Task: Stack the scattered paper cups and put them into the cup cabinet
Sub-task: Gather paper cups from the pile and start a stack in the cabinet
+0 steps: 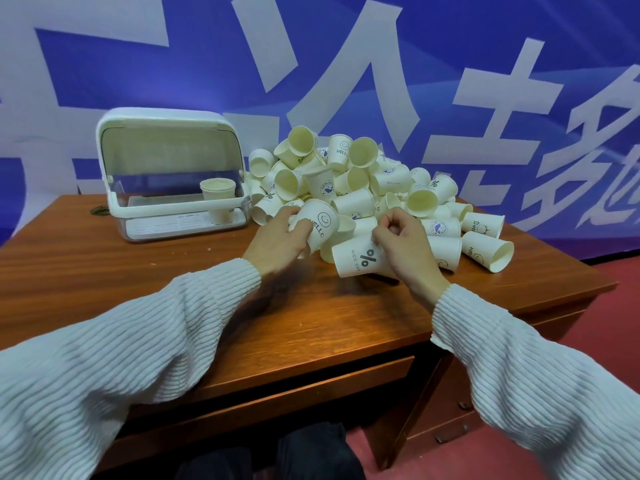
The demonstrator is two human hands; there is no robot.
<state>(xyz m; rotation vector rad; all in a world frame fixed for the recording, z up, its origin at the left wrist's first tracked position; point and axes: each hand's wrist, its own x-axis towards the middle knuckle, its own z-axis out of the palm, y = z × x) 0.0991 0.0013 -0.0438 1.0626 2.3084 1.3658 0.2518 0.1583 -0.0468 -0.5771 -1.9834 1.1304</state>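
1 white plastic cup cabinet w/ rounded top [166, 133] sits far left on the brown wooden desk [173, 282], its clear lid flipped up and open. Inside, at its right end: 1 short stack of cream paper cups [217, 190], upright, mouth up; can't count how many are nested. A 2nd cup seems to stand below it behind the clear front, blurred, only "HI" readable.

My left hand [277, 242], ribbed white sleeve [121, 341] behind it, has its fingers wrapped tight on 1 white paper cup w/ smiley and "HELLO" [320, 225]. That cup lies tilted, long axis running lower-left to upper-right, base up toward the pile, mouth down in my palm.

Just right of it, my right hand [403, 245] pinches thumb and fingertips together on the rim of 1 white paper cup marked "%" and "NICE DAY" [360, 258]. This cup lies on its side on the desk, long axis approx. left-right, base pointing left, mouth to the right under my hand.

Behind both hands: big heap of loose white paper cups [363, 181], several dozen, too many to count exactly, pointing every which way, many mouths toward me. Readable prints: "HELLO" w/ smiley, "%", "Bea…", a round blue badge logo.

Back wall: blue banner w/ large white characters [485, 98].
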